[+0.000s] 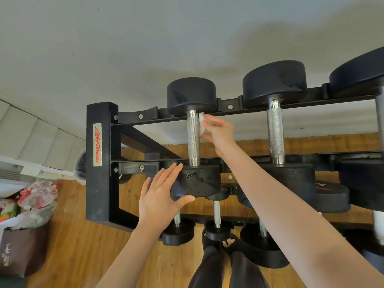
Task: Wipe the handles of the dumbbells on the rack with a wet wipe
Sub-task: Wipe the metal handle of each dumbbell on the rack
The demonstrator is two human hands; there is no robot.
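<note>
A person leans over a black dumbbell rack [99, 161], seen from a head-worn camera looking straight down. The right hand [220, 133] pinches a crumpled white wet wipe [202, 123] between thumb and fingertips, pressing it against the right side of the knurled steel handle [193, 138] of the leftmost dumbbell on the top tier, close to its far end. The left hand [161, 196] lies flat with fingers straight and spread, thumb hooked under, against the left face of that dumbbell's near weight head [199, 179] at about 7 o'clock from the wipe. The head's black surface is flecked with droplets (they glisten in the light). A second dumbbell handle [275, 132] stands well apart at 3 o'clock from the wipe, untouched by either hand. Smaller dumbbells [217, 217] sit on the lower tier beneath the arms. A red-lettered label [97, 144] runs down the rack's left post. The person's sandalled foot [228, 243] shows on the wooden floor [83, 246] at 6 o'clock, and plastic bags [37, 194] are heaped at the left edge, at 9 o'clock from the foot.
</note>
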